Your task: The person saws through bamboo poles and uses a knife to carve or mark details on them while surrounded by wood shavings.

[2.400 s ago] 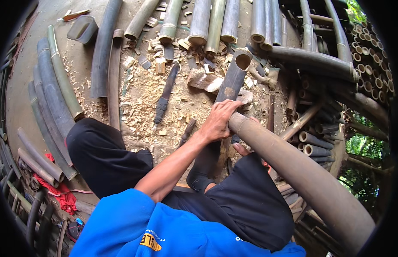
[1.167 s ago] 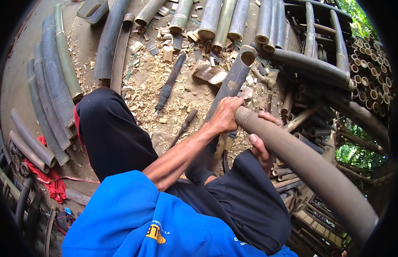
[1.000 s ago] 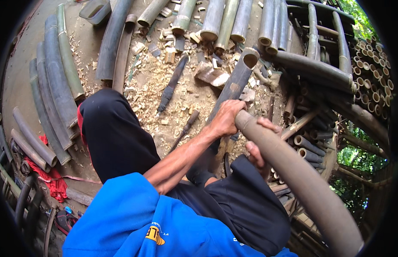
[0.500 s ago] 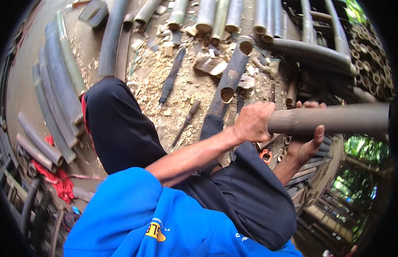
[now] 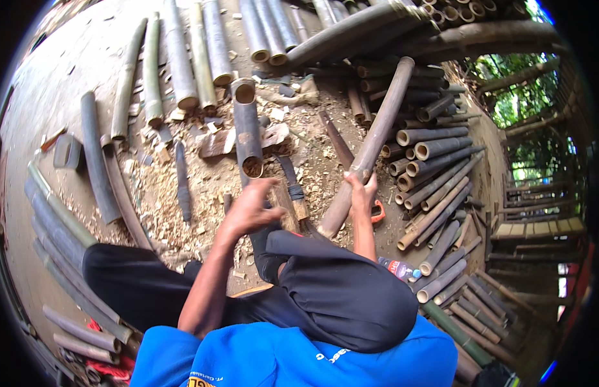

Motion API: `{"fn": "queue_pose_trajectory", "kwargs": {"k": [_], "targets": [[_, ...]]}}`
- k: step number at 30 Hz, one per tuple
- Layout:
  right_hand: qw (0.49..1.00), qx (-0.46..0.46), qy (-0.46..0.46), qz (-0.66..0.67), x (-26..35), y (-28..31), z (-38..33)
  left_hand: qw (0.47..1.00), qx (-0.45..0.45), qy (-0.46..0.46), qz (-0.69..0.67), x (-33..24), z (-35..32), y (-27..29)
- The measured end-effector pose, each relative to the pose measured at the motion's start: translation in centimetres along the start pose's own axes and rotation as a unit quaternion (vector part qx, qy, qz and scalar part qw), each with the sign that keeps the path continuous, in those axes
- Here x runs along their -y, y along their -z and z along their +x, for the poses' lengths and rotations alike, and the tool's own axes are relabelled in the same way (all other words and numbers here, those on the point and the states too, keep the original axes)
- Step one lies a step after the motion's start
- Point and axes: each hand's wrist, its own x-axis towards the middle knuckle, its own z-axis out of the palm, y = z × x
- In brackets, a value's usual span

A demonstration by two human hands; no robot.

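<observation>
My right hand (image 5: 362, 191) is wrapped round the lower part of a long brownish bamboo pole (image 5: 388, 113), which tilts up and to the right. My left hand (image 5: 249, 208) is held over my lap with fingers apart and nothing in it. Just beyond it, a dark bamboo tube (image 5: 248, 132) with an opening cut in its upper side slopes away from me. Between the hands lies a dark-bladed tool (image 5: 288, 169) with black wrapping and a wooden end. An orange handle (image 5: 378, 211) shows beside my right wrist; the rest of that tool is hidden.
Wood chips (image 5: 161, 222) cover the ground ahead, with another dark wrapped tool (image 5: 183, 182) among them. Cut bamboo tubes (image 5: 435, 148) are stacked at right. Bamboo lengths (image 5: 177, 58) lie far ahead, others (image 5: 67, 206) at left. A plastic bottle (image 5: 399, 267) lies by my right knee.
The pole has swung from level at the right to a steep slant nearer the middle. My left hand has let go of it and moved left; the right hand grips it. The view has turned right.
</observation>
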Motion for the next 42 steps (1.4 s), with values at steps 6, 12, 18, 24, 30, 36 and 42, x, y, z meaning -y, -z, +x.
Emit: {"fn": "queue_pose_trajectory", "kwargs": {"k": [6, 12, 18, 24, 30, 36, 42], "targets": [[0.971, -0.048, 0.0, -0.234, -6.7, 4.7, 12.4, 0.96, -0.191, 0.205, 0.027, 7.2, -2.4, 6.6], [0.957, -0.083, -0.016, -0.279, -10.5, 9.8, 16.5, 0.961, -0.163, 0.222, 0.006, 7.9, -1.4, 3.6], [0.908, -0.044, 0.092, -0.406, -5.1, 3.4, 7.3, 0.917, -0.127, 0.346, 0.151, 12.8, -3.4, 1.2], [0.87, 0.302, 0.033, -0.388, -5.3, 0.7, -9.1, 0.886, -0.196, 0.25, 0.339, 14.8, -4.5, -4.6], [0.814, 0.359, 0.013, -0.456, -6.4, 3.7, -12.6, 0.853, -0.334, 0.337, 0.216, 12.5, -4.1, 2.2], [0.812, 0.347, 0.008, -0.469, -6.7, 5.5, -12.7, 0.789, -0.403, 0.385, 0.258, 14.4, -4.7, 13.0], [0.809, 0.321, -0.005, -0.492, -6.7, 8.7, -13.1, 0.821, -0.368, 0.4, 0.174, 13.8, -2.2, 10.6]]}}
